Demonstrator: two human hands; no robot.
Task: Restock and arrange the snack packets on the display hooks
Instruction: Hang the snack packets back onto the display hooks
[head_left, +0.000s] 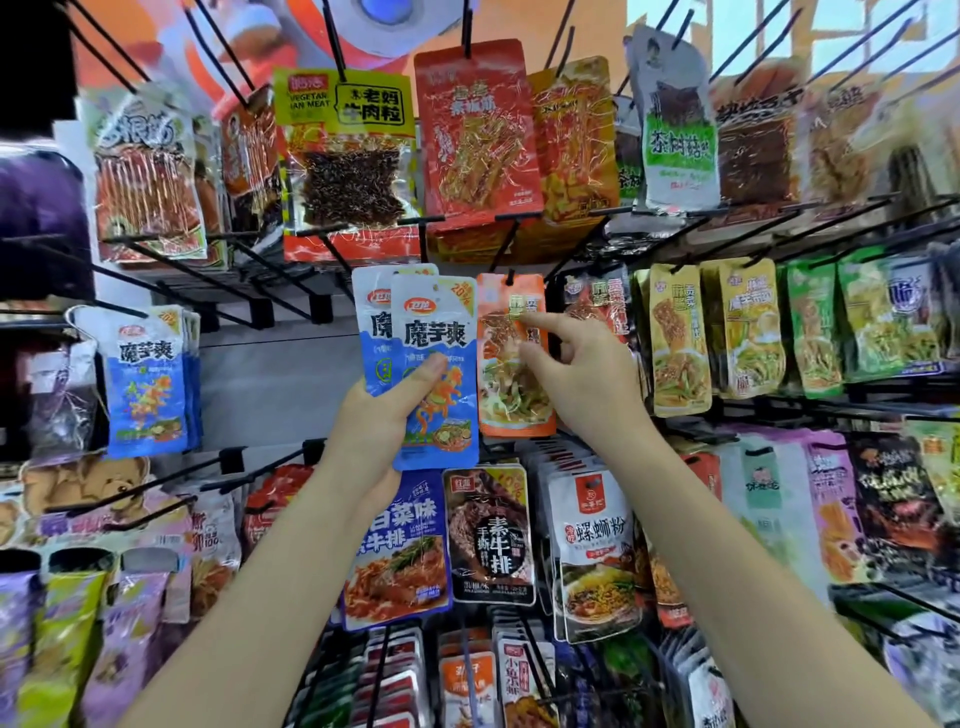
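Head view, at the centre of the frame: we hold two blue packets (439, 364) fanned together in our left hand (384, 415), thumb curled across the front of the nearer one and fingers behind. Our right hand (582, 379) is raised just right of them, in front of an orange packet (511, 358) that hangs from a black hook (509, 278). Its forefinger and thumb are extended toward the upper part of that packet, the other fingers loosely curled; we cannot tell whether the fingertips pinch the film or merely touch it.

At centre left, matching blue packets (148, 379) hang on another hook, and that is probably where the held pair belongs.

We judge these packets to be light, thin and flexible, with glossy film that may slide between the fingers. A flat grip across the body, as the left hand has now, should keep them from folding. To hang one, we would take hold near the top edge, just beside the punched hole, so the hole stays visible and the header stays stiff enough to thread. Held by the bottom alone, a packet would likely flop away from the hook tip.
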